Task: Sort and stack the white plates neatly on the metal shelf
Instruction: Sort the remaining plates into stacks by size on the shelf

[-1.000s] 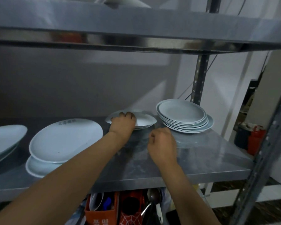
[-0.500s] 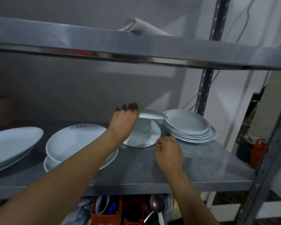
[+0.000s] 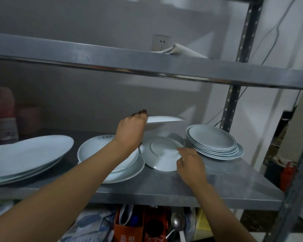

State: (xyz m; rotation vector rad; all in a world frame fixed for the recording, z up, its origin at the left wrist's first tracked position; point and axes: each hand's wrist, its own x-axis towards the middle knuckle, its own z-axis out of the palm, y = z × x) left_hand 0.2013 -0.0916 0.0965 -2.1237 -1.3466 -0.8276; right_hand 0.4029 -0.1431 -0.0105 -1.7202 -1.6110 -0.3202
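My left hand [image 3: 131,131] holds a small white plate [image 3: 164,119] by its left rim, lifted level above the metal shelf [image 3: 164,189]. Below it a second small plate [image 3: 162,155] leans tilted with its underside toward me, and my right hand [image 3: 190,162] grips its right edge. A neat stack of several white plates [image 3: 214,144] sits at the right back of the shelf. Left of my arm a deep white dish [image 3: 98,151] rests on a wider plate [image 3: 129,173]. Large oval platters [image 3: 24,158] lie stacked at the far left.
An upper metal shelf [image 3: 147,65] runs overhead with folded paper [image 3: 180,52] on it. A perforated upright post [image 3: 233,102] stands behind the right stack. Pink containers [image 3: 2,116] sit at the back left. Below the shelf are orange boxes and a ladle [image 3: 177,224].
My left hand has lifted the top small plate off the shelf and higher. The plate beneath has tipped up on edge, and my right hand has closed on its rim.
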